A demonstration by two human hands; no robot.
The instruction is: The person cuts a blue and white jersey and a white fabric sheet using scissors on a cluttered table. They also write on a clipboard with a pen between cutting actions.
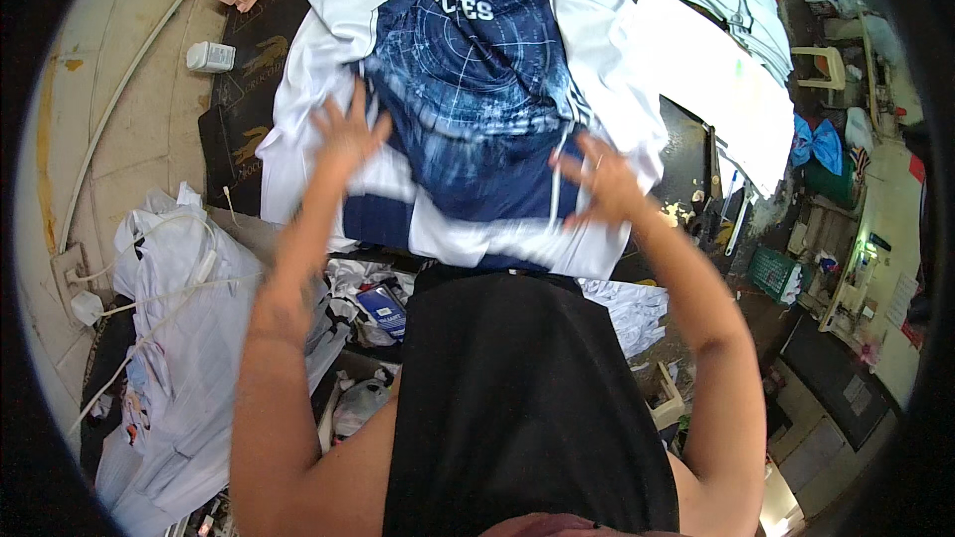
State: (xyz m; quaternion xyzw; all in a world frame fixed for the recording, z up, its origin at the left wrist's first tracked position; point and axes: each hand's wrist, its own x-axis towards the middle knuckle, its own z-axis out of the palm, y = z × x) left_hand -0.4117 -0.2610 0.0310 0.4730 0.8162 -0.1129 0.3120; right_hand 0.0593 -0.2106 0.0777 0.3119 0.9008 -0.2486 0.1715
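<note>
In the head view, the left hand (345, 132) lies flat with its fingers spread wide on the near left part of a navy and white printed jersey (477, 70), gripping nothing. The right hand (604, 179) presses its near right hem, fingers splayed and slightly bent, also holding nothing. The jersey lies spread over white garments (686, 89) on a dark table (244, 89), with white bagged bundles (189, 338) near left.

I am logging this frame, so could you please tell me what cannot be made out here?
Head view only:
- Left hand and right hand: motion-blurred; whether they grip or only press the jersey is unclear.
- Jersey's lower part: hidden by both hands.
- Table: mostly covered by the jersey and white cloth.
- Items at right edge: too small and bent by the fisheye.
</note>
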